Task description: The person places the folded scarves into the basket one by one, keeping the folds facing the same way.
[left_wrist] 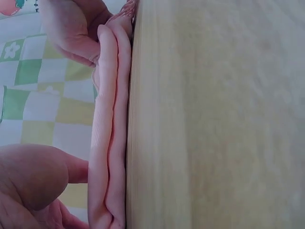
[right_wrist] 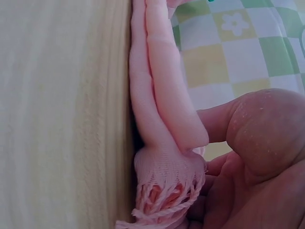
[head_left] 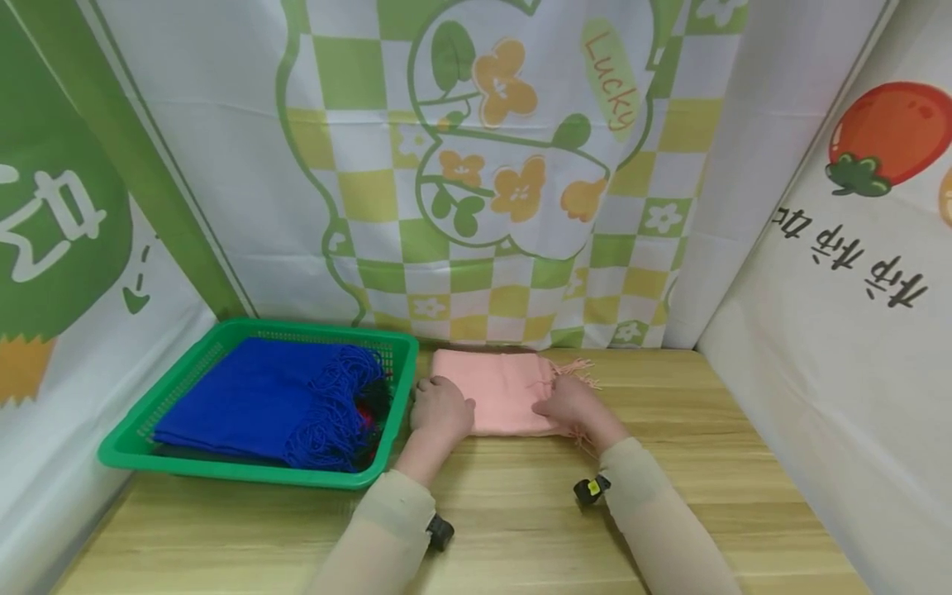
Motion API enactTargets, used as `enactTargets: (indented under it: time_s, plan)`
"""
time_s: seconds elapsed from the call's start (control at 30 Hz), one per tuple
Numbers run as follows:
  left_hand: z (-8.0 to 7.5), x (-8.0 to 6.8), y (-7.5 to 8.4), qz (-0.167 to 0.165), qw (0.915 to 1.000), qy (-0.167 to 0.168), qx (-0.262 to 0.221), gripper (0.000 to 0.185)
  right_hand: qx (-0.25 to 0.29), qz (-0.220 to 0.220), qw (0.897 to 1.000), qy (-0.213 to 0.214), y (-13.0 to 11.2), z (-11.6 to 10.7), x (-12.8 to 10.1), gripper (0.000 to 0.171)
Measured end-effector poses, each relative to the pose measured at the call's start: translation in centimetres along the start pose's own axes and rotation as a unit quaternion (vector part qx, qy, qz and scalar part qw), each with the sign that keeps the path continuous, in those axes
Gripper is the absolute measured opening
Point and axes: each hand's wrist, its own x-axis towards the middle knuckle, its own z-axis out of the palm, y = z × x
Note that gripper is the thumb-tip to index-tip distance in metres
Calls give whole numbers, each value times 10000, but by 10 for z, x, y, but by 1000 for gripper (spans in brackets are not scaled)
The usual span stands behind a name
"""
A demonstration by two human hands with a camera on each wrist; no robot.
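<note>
A folded pink scarf (head_left: 494, 392) lies flat on the wooden table, its fringe toward the right. My left hand (head_left: 440, 408) rests at the scarf's left edge, and in the left wrist view its thumb (left_wrist: 76, 170) touches the top layer. At the fringed end, my right hand (head_left: 574, 405) pinches the scarf. The right wrist view shows that thumb (right_wrist: 217, 121) on the upper fold and the curled fingers beside the fringe (right_wrist: 167, 195), partly hidden. Seen from the side, the scarf (left_wrist: 107, 138) is stacked in two thick layers.
Left of the scarf stands a green plastic basket (head_left: 405, 364) holding a folded blue scarf (head_left: 245, 397) with fringe; something dark and red shows beneath it. A printed curtain (head_left: 357, 74) hangs behind the wooden table (head_left: 513, 521), with printed cloth at both sides.
</note>
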Motion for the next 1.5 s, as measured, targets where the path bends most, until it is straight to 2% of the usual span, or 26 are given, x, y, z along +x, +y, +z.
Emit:
enactTargets:
  time_s: [0.1,0.27,0.4,0.57,0.67,0.77,0.93,1.1,1.17,1.27,1.5]
  plan:
    - [3,4,0,11,9998,13,205,82,-45,1,10000,-36,2,-2,0,48]
    - [5,9,-3,156,9981,-80,585,75,150,120,9998,-11,3,-3,-6,37]
    - [5,13,-6,-1,9997,-151,214,70,53,256,9996,94,1,-3,-10,50]
    - [5,15,-9,-197,9991,-81,-380,65,-150,373,9989,233,1,3,-9,62]
    - [6,16,-10,-239,9972,-87,-704,60,-274,278,9987,331,1,8,-5,83]
    - [6,18,-12,-269,9948,-108,-980,53,-406,180,9981,425,2,12,-2,96]
    - [5,18,-14,-234,9917,-124,-1256,48,-355,134,9978,548,8,17,6,92]
    - [5,16,-16,-171,9884,5,-1506,47,-317,108,9983,473,12,19,13,76]
    - [6,16,-16,-157,9874,77,-1572,48,-291,77,9986,443,19,24,23,73]
    - [7,18,-16,-178,9857,156,-1667,52,-266,-15,9983,522,24,27,27,74]
    - [10,21,-15,-292,9789,259,-2006,57,-45,-98,9983,581,7,18,8,70]
